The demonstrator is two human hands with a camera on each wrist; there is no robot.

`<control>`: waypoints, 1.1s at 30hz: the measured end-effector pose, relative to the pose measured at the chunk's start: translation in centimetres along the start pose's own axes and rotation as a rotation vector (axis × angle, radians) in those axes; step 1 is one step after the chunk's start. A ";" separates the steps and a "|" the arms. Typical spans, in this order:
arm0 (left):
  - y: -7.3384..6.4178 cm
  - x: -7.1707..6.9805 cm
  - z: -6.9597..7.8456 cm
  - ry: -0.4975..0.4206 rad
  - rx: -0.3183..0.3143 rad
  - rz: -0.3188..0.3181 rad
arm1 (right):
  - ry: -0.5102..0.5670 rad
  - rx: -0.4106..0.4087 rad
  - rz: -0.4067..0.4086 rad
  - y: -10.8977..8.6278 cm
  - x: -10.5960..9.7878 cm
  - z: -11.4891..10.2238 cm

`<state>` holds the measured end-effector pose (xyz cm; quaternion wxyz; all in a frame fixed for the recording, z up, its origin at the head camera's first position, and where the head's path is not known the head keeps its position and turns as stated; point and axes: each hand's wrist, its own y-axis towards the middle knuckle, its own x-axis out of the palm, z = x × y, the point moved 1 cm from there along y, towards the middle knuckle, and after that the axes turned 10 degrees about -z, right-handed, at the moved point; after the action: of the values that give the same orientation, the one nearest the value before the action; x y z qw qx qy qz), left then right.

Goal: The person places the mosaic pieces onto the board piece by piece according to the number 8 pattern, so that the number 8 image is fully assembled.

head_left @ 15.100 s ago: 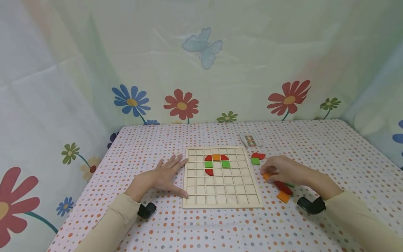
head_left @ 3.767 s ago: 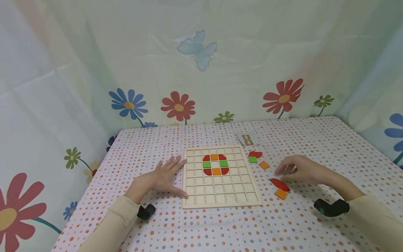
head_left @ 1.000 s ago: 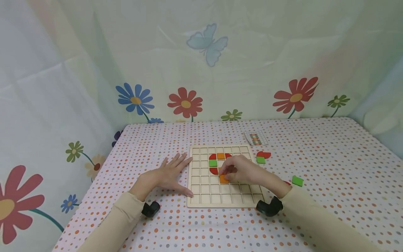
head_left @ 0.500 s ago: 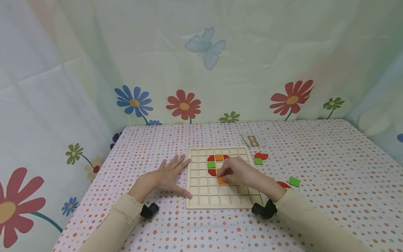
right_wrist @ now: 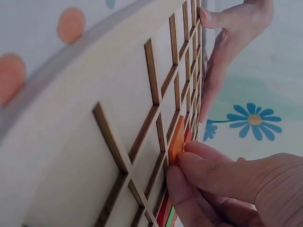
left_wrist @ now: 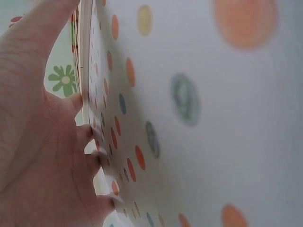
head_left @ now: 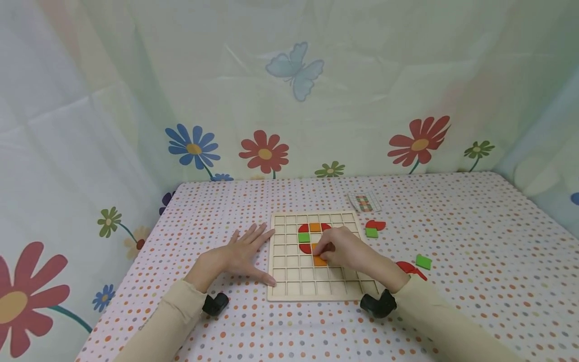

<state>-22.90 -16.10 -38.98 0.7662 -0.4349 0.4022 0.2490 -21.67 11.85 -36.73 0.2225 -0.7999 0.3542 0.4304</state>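
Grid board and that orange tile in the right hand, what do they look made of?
Grid board: probably pale, smooth wood, since the strips show browner edges. Orange tile: perhaps painted wood, with even, solid colour and no strong shine, though plastic is possible.

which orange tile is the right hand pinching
The right hand pinches the orange square tile lowest in the head view; the top orange tile and the partly hidden middle orange tile sit farther up the wooden board.

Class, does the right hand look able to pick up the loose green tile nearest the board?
Probably not just now: the right hand pinches an orange tile. Otherwise the way looks free, since nothing covers the green tile.
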 end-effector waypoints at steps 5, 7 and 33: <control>-0.2 0.0 -0.1 0.000 -0.002 -0.002 | 0.065 -0.064 -0.084 -0.3 -0.7 0.7; -0.2 0.0 -0.1 -0.006 0.005 0.004 | 0.121 -0.090 -0.139 -0.9 -1.6 1.1; -0.1 -0.1 0.1 0.007 0.013 0.000 | -0.046 0.313 -0.256 -10.3 -6.3 7.8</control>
<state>-22.81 -16.07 -38.79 0.7676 -0.4309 0.4066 0.2447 -20.42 26.05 -35.00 0.4049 -0.7840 0.3072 0.3564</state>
